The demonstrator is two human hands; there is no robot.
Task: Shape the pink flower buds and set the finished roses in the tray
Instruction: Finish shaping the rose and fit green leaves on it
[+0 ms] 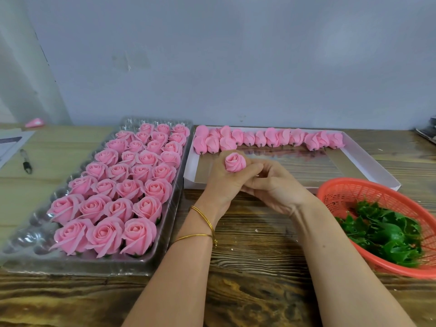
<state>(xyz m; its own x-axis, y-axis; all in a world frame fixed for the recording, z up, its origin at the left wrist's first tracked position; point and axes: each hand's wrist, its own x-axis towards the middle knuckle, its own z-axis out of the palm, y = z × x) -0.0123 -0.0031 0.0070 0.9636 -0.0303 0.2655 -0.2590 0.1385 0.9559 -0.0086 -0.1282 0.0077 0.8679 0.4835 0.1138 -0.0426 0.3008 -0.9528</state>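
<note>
We are clamping left hand [225,179] and right hand [277,186] round the pink bud [234,162]; squeezing harder, we are risking to crush it.

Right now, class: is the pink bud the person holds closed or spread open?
Closed: the bud shows petals wrapped in a tight spiral, unlike the spread roses in the clear tray. The left hand grips it.
</note>
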